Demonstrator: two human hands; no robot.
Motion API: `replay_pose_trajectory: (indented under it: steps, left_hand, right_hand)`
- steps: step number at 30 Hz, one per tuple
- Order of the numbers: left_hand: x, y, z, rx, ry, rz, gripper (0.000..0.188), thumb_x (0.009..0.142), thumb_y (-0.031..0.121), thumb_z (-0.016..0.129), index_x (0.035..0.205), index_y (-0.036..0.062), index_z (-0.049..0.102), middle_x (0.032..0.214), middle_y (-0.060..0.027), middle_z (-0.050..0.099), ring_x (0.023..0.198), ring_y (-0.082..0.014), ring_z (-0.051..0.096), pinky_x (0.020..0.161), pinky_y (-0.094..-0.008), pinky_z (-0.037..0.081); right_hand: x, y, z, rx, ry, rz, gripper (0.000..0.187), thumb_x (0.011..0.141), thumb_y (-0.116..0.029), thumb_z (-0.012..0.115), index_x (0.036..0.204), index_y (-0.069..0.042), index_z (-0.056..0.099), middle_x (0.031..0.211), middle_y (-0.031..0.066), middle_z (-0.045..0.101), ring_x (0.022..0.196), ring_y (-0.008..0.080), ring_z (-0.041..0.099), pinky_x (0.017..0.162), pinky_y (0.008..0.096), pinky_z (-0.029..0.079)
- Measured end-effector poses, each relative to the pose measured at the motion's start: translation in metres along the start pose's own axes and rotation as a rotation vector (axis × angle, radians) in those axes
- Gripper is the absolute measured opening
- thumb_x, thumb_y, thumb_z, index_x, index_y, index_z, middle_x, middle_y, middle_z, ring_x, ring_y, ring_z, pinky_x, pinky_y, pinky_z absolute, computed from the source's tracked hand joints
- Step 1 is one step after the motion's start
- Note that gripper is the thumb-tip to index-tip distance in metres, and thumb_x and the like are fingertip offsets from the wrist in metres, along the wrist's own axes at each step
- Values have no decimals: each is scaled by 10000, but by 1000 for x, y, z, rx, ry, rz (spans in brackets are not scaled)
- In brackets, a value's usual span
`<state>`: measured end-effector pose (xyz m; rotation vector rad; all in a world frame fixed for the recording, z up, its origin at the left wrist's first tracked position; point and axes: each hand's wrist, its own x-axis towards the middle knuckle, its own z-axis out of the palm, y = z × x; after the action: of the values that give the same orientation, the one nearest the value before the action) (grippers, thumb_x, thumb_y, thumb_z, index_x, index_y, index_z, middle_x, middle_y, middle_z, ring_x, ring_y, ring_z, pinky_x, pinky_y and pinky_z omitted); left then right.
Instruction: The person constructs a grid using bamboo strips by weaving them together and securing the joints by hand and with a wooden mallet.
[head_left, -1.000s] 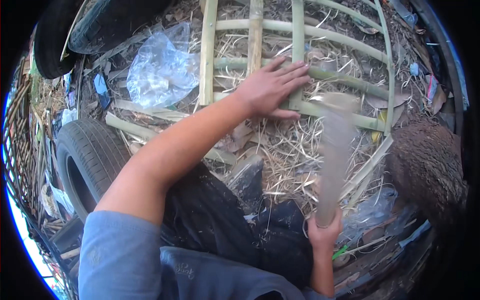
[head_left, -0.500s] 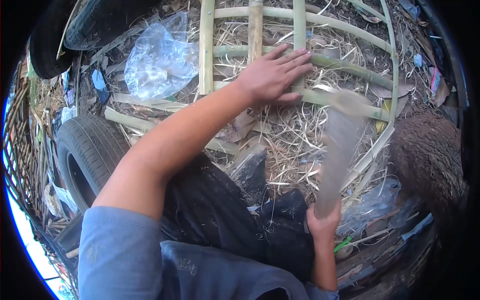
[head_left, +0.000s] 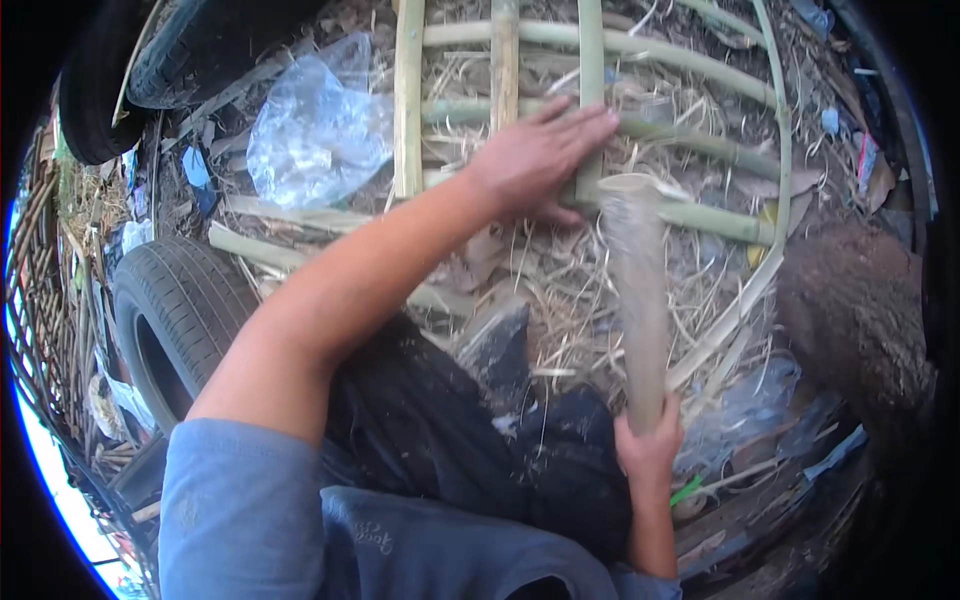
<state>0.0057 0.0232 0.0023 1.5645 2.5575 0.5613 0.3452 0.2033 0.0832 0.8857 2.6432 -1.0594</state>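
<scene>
My left hand [head_left: 545,155] lies flat, fingers stretched out, across an upright bamboo strip [head_left: 591,60] of a lattice frame. Crosswise bamboo strips [head_left: 700,146] run under it, and a curved strip [head_left: 783,120] bounds the frame's right side. My right hand [head_left: 650,450] is closed round the lower end of a thick, pale brown wooden club [head_left: 642,300]. Motion smears the club; its wider far end is just right of my left hand, close to the lattice's nearest cross strip. Whether it touches that strip I cannot tell.
Tires stand at the left [head_left: 190,310] and upper left. A clear plastic bag [head_left: 320,130] lies left of the lattice. Bamboo shavings [head_left: 570,300] litter the ground. A rough brown trunk-like mass [head_left: 850,310] is at the right, with more plastic [head_left: 745,400] below it.
The club's far end has swung left, toward my left hand. My right hand keeps its grip at nearly the same place. My left hand stays on the lattice, which appears slightly shifted left.
</scene>
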Motion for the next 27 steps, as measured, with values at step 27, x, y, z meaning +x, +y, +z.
replay_pose_trajectory:
  steps: [27]
  left_hand:
    - [5, -2, -3, -18, 39, 6, 1080, 823, 617, 675, 1551, -15, 189, 1556, -202, 369, 1480, -252, 316, 1256, -414, 151]
  right_hand:
    - [3, 4, 1, 65, 79, -18, 522, 719, -116, 753, 1166, 2, 510, 934, 259, 672, 819, 471, 672, 759, 502, 536]
